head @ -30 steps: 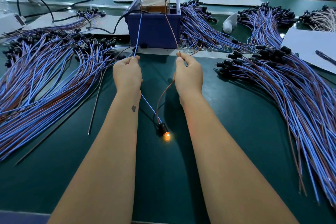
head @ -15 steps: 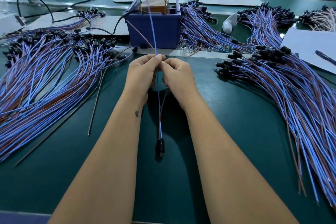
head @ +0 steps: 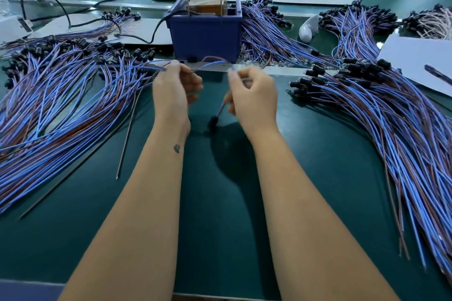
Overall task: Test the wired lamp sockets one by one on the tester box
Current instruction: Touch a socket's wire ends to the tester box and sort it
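Hands (head: 215,91) pinch looped blue-brown wires | black socket (head: 213,121) dangling, unlit

Left hand (head: 176,90) and right hand (head: 253,95) pinching one socket's wires (head: 210,62); tester box (head: 205,32) behind

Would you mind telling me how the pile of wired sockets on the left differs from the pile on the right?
The left pile of blue and brown wired sockets reaches past the picture's left edge, its black sockets at the far end beside the blue tester box. The right pile of blue and brown wired sockets bends toward the bottom right corner, its sockets clustered beside a white sheet. Both lie on the green table.
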{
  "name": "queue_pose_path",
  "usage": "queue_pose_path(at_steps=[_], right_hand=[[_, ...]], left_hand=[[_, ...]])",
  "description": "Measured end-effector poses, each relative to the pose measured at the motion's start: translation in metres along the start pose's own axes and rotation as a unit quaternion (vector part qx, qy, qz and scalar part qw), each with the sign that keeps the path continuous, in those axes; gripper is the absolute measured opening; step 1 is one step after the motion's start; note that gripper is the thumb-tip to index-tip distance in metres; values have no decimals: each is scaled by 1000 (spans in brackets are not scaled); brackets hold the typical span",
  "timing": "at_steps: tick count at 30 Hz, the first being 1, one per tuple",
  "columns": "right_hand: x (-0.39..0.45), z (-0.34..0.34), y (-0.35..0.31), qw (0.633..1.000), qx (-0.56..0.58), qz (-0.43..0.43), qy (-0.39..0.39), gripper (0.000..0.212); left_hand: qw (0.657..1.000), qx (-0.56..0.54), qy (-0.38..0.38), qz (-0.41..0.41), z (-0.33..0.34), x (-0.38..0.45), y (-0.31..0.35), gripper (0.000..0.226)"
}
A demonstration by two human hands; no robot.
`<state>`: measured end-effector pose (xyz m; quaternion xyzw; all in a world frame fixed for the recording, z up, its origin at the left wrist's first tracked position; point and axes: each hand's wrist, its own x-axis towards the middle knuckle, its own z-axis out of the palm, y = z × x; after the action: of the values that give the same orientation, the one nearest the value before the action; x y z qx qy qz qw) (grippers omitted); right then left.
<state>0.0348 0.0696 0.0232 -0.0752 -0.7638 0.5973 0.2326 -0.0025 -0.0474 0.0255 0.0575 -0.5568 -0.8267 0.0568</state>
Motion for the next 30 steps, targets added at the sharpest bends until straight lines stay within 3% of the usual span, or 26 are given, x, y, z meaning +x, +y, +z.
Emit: queue_pose_path(at_steps=[3, 8, 12, 17, 20, 22, 25, 30], right_hand=[[2, -2, -4, 987, 32, -52, 148, 22], [4, -17, -8, 967, 176, -1, 182, 14], [8, -41, -2, 976, 63, 1, 207, 29], [16, -99, 0, 975, -125, -13, 183, 27], [18, -142, -6, 961, -227, -42, 153, 31], [18, -166, -9, 943, -295, -56, 144, 34], [20, -192, -11, 913, -380, -58, 134, 38], [22, -185, -12, 868, -471, -44, 149, 33]], left_hand=[[988, 142, -45, 26, 13, -11, -12, 32], [945, 290, -118, 96, 18, -26, -27, 28], [892, 377, -162, 191, 24, -41, -30, 20], [749, 445, -290, 396, 38, -68, -34, 19], [703, 480, -361, 380, 48, -83, -42, 35], [707, 487, -384, 339, 49, -85, -46, 41], [755, 463, -361, 293, 45, -78, -45, 25], [816, 486, -174, 259, 40, -55, -38, 17]])
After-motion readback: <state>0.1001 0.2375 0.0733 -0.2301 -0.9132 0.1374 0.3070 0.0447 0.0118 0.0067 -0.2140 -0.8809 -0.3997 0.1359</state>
